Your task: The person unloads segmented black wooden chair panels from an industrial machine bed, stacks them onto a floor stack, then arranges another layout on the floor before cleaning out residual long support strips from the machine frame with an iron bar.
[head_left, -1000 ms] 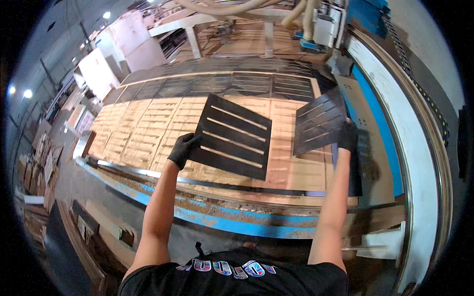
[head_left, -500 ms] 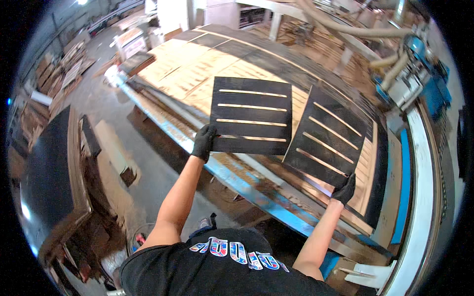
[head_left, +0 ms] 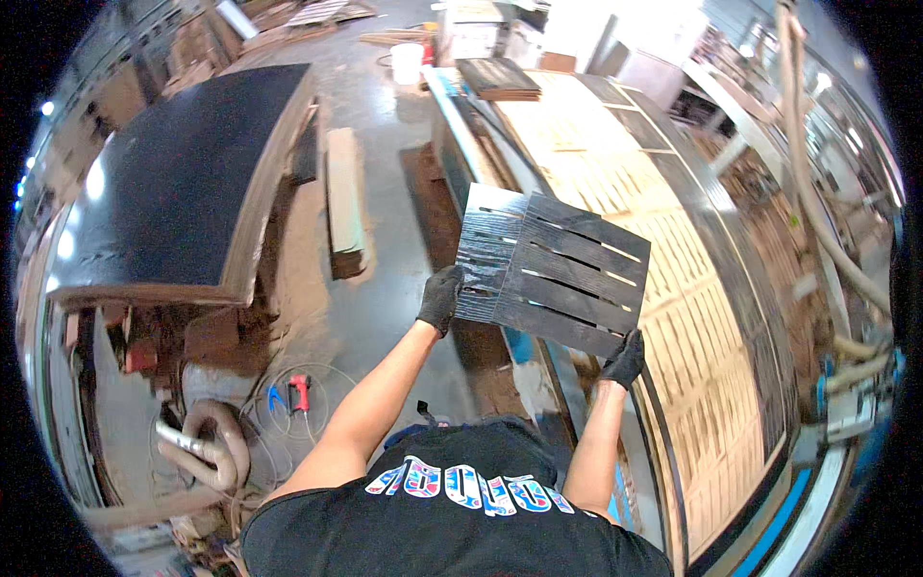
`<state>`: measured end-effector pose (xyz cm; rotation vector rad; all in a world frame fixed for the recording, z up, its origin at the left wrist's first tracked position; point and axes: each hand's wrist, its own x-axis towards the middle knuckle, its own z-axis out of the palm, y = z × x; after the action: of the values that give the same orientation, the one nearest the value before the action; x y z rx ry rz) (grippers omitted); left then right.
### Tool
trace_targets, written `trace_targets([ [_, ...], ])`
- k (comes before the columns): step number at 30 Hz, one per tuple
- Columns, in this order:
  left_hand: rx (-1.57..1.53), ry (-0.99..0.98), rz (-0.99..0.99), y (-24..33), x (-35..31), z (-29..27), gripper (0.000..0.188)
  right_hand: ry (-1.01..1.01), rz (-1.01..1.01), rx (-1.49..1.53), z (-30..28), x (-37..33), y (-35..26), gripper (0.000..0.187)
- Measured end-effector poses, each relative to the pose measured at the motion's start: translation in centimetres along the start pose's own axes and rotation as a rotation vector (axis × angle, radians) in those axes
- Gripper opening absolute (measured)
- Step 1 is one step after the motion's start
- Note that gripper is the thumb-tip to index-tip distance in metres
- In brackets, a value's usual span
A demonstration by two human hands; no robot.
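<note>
In black gloves, my two hands hold a pair of flat black slotted panels out in front of me. My left hand [head_left: 441, 300] is closed on the lower left edge of the left panel [head_left: 487, 221], whose surface catches the light. At its lower right corner, the right panel [head_left: 580, 262] is gripped by my right hand [head_left: 625, 360]. The right panel overlaps the left one, hiding much of it. Both are tilted, above the near edge of a long machine bed.
A pale board [head_left: 673, 250] with rows of slot marks lies along the bed on the right. More dark panels [head_left: 500, 79] are stacked at its far end. To the left stands a tall pile of black-topped sheets [head_left: 192, 183]. A red air gun [head_left: 300, 392] and a thick hose [head_left: 216, 447] lie on the floor.
My view has swung left, away from the bed's middle. The two panels, earlier apart side by side, are now brought together and overlap.
</note>
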<state>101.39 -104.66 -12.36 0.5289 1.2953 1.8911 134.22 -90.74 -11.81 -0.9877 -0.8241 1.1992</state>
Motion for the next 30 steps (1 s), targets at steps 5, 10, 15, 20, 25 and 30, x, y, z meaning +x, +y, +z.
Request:
trace_targets([
  [5, 0.021, 0.166, 0.047, 1.0, 3.9, -5.6, 0.020, -0.194, 0.170, 0.110, 9.7, 2.1, 5.5, 0.032],
  [10, -0.040, 0.368, 0.000, 0.7, 9.4, -10.3, 0.022, -0.332, 0.175, -0.103, 19.0, 3.8, 9.8, 0.033],
  [15, -0.051, 0.381, 0.001, 1.9, 16.4, -13.8, 0.023, -0.407, 0.246, -0.151, 27.6, 8.1, 14.4, 0.028],
  [20, 0.125, 0.563, 0.091, 6.8, 22.2, -16.0, 0.023, -0.590, 0.213, -0.198, 38.3, 9.4, 15.5, 0.027],
  [25, 0.082, 0.543, 0.219, 11.6, 28.0, -14.1, 0.027, -0.578, 0.163, -0.122, 46.0, 12.4, 18.3, 0.028],
  [30, 0.059, 0.522, 0.237, 14.3, 35.1, -16.2, 0.031, -0.610, 0.202, -0.002, 54.2, 13.8, 19.2, 0.026],
])
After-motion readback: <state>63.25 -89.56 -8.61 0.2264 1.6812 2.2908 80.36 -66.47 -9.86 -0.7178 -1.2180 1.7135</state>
